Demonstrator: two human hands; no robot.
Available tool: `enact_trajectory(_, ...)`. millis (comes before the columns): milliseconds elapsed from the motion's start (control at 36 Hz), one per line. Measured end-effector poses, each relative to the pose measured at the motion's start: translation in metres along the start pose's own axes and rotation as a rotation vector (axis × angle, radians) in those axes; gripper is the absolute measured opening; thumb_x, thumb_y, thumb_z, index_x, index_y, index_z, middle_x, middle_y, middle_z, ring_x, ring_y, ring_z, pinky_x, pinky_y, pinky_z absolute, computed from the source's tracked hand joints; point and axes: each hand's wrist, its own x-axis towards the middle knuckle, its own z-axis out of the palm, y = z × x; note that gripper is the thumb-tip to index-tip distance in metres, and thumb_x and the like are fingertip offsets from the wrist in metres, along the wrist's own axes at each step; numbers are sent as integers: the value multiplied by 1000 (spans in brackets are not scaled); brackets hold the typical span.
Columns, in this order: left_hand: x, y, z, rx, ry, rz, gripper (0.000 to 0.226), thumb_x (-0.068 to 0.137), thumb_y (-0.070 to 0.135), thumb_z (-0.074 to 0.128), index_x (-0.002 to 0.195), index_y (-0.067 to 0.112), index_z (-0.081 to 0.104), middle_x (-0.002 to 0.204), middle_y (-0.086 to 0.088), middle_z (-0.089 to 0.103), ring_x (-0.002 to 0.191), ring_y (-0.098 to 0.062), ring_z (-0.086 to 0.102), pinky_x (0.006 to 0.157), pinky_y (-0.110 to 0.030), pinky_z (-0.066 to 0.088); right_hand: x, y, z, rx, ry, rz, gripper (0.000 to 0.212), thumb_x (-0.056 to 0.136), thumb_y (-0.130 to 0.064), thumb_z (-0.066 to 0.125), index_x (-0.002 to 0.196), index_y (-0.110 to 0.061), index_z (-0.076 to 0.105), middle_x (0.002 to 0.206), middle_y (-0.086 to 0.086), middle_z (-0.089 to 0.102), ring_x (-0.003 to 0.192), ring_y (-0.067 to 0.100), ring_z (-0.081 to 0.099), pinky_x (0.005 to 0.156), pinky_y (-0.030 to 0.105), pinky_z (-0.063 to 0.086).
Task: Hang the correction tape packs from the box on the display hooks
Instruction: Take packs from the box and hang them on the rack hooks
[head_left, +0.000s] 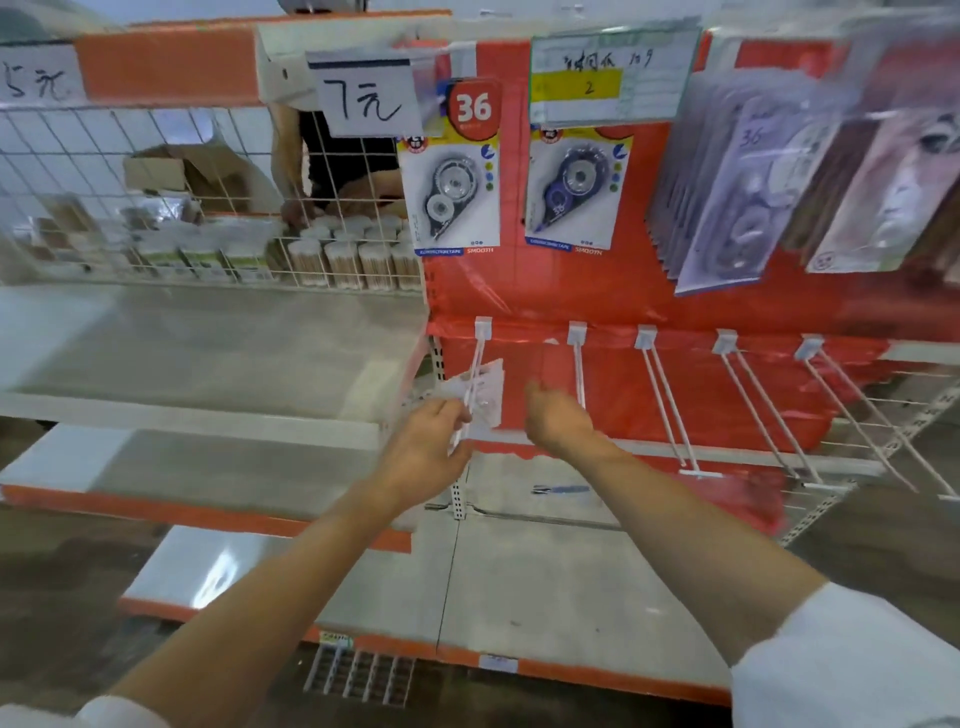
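My left hand (431, 441) is at the near end of the leftmost lower hook (475, 384), fingers curled round a small bunch of correction tape packs (485, 392) that sit on or against this hook's wires. The pic is blurred there, so I cannot tell if the holes are already threaded. My right hand (556, 421) hovers just right of the packs, near the second hook (577, 364), fingers loosely bent, holding nothing.

I judge the packs as light: thin card w/ a plastic blister, like the two hung packs (454, 171) up on the red back panel (597, 291). The card should be stiff enough to push, but the punched hole at the top will tear if I pull sideways. The blister face is prob. slippery, so better to pinch the card edges near the top, close to the hole, and slide straight toward the far end of the hook. A bunch can fan out & slip; fewer at a time is safer.

The other hooks (748, 405) to the right are bare. The box is not in view. A pen (561, 489) lies on the shelf (519, 571) below.
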Motion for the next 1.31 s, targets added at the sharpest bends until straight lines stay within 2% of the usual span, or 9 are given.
enact_trajectory(83,7,17,8,14,-45,40,28,94,22,57,120,13,53,116,3,52,104,-12,48,83,-18,34,-13,20,-15,-39,81,-70,40,85,6,47,125,0,46,120,19,53,112,37,52,84,41,47)
enact_trajectory(139,13,30,13,16,-71,69,27,94,23,55,119,14,52,116,2,52,103,-13,47,87,-23,39,-22,36,-25,-53,116,-88,37,84,6,48,120,1,48,117,19,54,110,37,52,84,42,46)
enact_trajectory(250,23,57,27,34,-94,139,28,93,25,56,118,13,54,115,-1,55,108,-18,51,94,-30,38,-41,68,-43,-86,128,-68,37,86,3,47,123,1,46,122,20,51,115,37,47,89,43,43)
enact_trajectory(444,40,128,51,63,-136,345,32,92,24,56,120,9,55,115,-6,57,108,-23,54,93,-33,43,-86,135,-69,-126,92,52,42,90,-8,52,130,-3,42,130,18,46,123,36,44,97,43,41)
enact_trajectory(556,47,175,72,73,-178,429,32,91,27,57,118,9,56,114,-9,56,109,-27,52,93,-38,41,-118,173,-76,-111,120,137,42,89,-5,50,130,-3,42,130,15,47,123,33,43,97,43,41)
enact_trajectory(722,50,243,110,102,-255,575,35,92,29,57,121,9,56,116,-9,57,110,-28,54,91,-35,41,-168,234,-75,-63,134,219,41,90,-10,58,127,-4,42,128,13,47,120,32,46,95,40,42)
enact_trajectory(806,48,275,131,129,-307,620,36,92,30,54,123,11,54,118,-8,56,111,-28,53,92,-37,42,-191,264,-69,1,119,299,43,91,-11,54,132,-7,40,137,12,43,125,33,46,97,42,43)
enact_trajectory(1056,29,355,209,138,-483,773,31,89,28,57,113,8,55,117,-10,57,109,-30,54,87,-39,43,-274,351,-22,130,59,528,40,94,-18,49,131,-7,40,134,12,44,123,32,47,97,43,43)
enact_trajectory(1306,-11,404,290,191,-680,840,36,95,32,51,124,12,51,123,-6,53,114,-24,50,92,-34,42,-356,407,49,325,-30,715,36,95,-20,51,127,-6,43,127,11,46,122,31,46,96,42,43)
